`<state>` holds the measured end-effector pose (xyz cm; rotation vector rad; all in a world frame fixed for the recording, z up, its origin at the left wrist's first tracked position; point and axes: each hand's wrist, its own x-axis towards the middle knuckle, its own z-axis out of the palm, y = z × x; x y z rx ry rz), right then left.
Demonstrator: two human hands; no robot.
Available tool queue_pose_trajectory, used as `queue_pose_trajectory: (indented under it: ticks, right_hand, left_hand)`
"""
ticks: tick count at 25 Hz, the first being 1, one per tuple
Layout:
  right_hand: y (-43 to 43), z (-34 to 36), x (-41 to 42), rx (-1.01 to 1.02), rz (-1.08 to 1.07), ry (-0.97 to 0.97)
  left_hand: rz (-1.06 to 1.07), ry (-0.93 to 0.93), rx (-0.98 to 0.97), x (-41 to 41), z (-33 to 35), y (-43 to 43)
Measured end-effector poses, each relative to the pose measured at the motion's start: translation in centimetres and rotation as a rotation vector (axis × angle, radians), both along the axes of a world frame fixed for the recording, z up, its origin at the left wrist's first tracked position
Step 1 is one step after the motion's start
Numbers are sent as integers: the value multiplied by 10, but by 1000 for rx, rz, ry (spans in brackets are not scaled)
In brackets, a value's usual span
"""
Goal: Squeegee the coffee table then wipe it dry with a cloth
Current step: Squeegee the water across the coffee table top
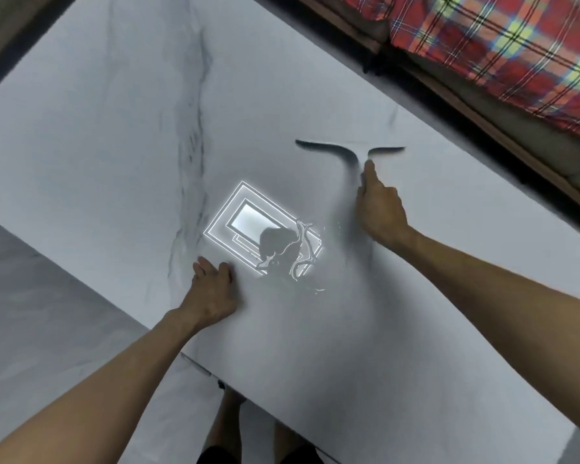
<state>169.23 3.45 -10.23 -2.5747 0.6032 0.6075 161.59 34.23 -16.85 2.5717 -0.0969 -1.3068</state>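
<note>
A white marble coffee table (121,135) with grey veins fills most of the view. My right hand (379,209) grips the handle of a dark squeegee (335,150), whose blade lies blurred across the tabletop at centre right. My left hand (211,289) rests flat on the table near its front edge, fingers spread, holding nothing. Water streaks and droplets (302,249) glisten between my hands, where a ceiling light is reflected. No cloth is in view.
A sofa with a red plaid cover (503,45) runs along the table's far right side, with a narrow floor gap between. Pale tiled floor (31,313) lies to the left. My legs (228,426) stand at the table's near edge.
</note>
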Motion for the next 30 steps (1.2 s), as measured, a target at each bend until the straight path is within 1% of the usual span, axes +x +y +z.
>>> queue_pose_trajectory:
  ticks: [3,5,11,14,16,19,23,24,26,28,29,30]
  right_hand:
    - [9,6,-71,-29,266,31]
    - [3,16,-116,-31,358,111]
    - [-52,47,-209,-125,350,224]
    - [-66,68,-223,-139,286,278]
    - [-71,71,-206,-95,150,209]
    - [-79,58,-137,-62,-38,9]
    - [-78,25,-19,-6,-253,-75]
    - [-74,20,5,-20,-291,-83]
    - [-61,4,41,-37,-329,-53]
    - [-39,-10,55,-135,-241,38]
    - [-20,-11,52,-183,-158,70]
    - [0,-10,42,-161,-105,41]
  left_hand:
    - [8,40,-16,0,1,4]
    - [13,69,-20,2,2,4]
    - [-8,80,5,4,3,1]
    - [-4,73,-3,3,5,6]
    - [-3,68,-9,3,6,11]
    - [3,71,-18,3,4,14]
    - [11,55,-23,1,-5,14]
    - [4,48,-23,0,-7,14]
    - [-7,38,-27,-1,-10,15]
    - [-20,26,-33,-2,-12,14]
    - [-18,21,-31,-2,-12,14]
    - [-9,19,-29,-3,-11,13]
